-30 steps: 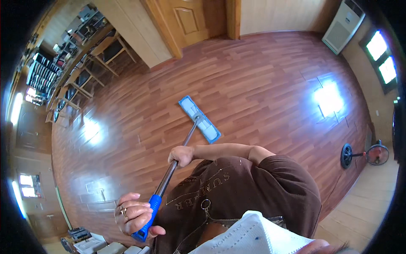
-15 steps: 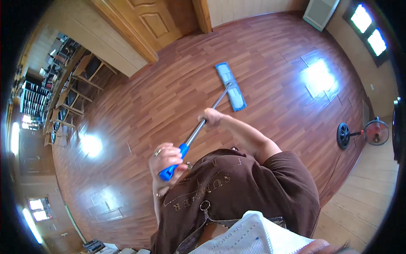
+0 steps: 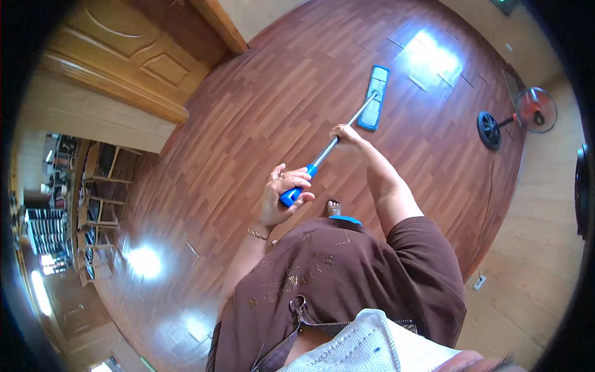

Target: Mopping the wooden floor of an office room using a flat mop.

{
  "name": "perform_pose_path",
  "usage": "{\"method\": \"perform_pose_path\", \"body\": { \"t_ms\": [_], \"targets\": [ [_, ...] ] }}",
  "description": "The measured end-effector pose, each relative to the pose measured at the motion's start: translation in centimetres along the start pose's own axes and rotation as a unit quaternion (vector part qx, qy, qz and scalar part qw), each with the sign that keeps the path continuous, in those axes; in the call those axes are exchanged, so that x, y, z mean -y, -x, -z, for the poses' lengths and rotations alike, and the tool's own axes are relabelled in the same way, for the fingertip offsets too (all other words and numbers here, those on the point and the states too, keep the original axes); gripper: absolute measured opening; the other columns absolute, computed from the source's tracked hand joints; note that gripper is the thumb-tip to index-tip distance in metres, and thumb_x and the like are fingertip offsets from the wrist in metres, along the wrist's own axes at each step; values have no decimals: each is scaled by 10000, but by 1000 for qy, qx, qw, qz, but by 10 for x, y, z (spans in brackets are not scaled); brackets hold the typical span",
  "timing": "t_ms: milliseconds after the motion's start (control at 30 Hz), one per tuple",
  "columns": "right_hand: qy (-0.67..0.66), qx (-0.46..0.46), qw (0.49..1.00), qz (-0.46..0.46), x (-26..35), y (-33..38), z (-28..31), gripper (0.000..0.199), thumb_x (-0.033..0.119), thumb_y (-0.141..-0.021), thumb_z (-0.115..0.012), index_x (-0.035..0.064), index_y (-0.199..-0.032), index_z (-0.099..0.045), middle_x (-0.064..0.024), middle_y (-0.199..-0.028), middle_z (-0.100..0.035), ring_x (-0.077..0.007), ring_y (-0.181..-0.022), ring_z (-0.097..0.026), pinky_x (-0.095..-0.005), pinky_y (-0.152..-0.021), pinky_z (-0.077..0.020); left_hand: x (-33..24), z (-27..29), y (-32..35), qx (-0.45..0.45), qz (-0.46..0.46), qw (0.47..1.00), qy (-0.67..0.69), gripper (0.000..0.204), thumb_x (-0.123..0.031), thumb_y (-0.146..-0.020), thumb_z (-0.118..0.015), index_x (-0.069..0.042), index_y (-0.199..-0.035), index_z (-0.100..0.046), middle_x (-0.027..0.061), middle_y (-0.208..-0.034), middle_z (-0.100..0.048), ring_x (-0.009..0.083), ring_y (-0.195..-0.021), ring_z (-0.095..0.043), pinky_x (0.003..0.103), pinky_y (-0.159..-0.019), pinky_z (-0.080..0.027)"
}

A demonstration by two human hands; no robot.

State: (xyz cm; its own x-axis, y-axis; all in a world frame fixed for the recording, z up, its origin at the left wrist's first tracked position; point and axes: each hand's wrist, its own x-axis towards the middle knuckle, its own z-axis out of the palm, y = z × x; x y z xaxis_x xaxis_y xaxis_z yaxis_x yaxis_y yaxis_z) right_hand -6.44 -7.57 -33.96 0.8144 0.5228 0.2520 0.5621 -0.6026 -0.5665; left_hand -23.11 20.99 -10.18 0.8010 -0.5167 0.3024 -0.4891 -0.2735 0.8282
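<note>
Mop point(image 3: 372, 106) on floor point(image 3: 260, 136), chairs point(image 3: 93, 211) apparently left

Left grip point(image 3: 286, 188) curls close; right grip point(image 3: 347, 134) extends forward.

I see open floor point(image 3: 260, 118) left of the mop point(image 3: 374, 105), with room for the right hand point(image 3: 347, 134) to pass. To the right, the fan point(image 3: 489, 131) stands in the way; chairs point(image 3: 94, 211) and a wall point(image 3: 105, 127) block the left.

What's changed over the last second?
The mop head has slid right across the floor, nearer the fan; the view turned too. The left hand and right hand moved forward and right. No grip changed: left on the blue handle, right on the pole.
</note>
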Motion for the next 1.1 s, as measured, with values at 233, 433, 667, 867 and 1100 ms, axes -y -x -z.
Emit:
{"method": "perform_pose_path", "body": {
  "t_ms": [233,433,667,867,1100],
  "targets": [
    [35,-56,991,-113,19,95,22,145,129,-570,-648,86,-599,-513,-131,-616,-542,-365,-688,-572,-442,-599,-459,7,-5,-10,116,-37,991,62,199,-192,-732,-787,-124,-880,-672,56,-999,-694,228,-1118,-607,439,-1063,-240],
    [10,-96,971,-218,78,135,28,122,68,-545,-600,52,-594,-489,-181,-619,-531,-415,-661,-536,-457,-555,-418,-7,8,-11,170,-76,979,81,225,-222,-721,-793,-122,-877,-665,50,-1009,-690,228,-1108,-612,460,-1055,-249],
    [-38,-102,956,-273,111,154,12,107,39,-550,-554,37,-592,-455,-208,-602,-481,-417,-593,-490,-426,-497,-374,-33,23,-3,203,-79,974,60,213,-200,-724,-777,-116,-867,-643,29,-994,-679,200,-1082,-619,440,-1002,-313],
    [-101,-100,972,-186,125,125,3,119,78,-555,-642,72,-597,-531,-162,-596,-529,-366,-574,-537,-405,-505,-412,-61,31,5,173,-75,982,-9,222,-175,-700,-777,-103,-846,-626,45,-944,-674,224,-1022,-643,419,-961,-365],
    [-232,-16,970,-73,109,71,-2,132,91,-557,-633,75,-581,-504,-127,-554,-515,-346,-537,-527,-405,-488,-396,-91,17,-12,90,-81,992,-47,199,-166,-664,-794,-116,-766,-630,33,-805,-650,213,-839,-650,422,-877,-432]
  ]
}}
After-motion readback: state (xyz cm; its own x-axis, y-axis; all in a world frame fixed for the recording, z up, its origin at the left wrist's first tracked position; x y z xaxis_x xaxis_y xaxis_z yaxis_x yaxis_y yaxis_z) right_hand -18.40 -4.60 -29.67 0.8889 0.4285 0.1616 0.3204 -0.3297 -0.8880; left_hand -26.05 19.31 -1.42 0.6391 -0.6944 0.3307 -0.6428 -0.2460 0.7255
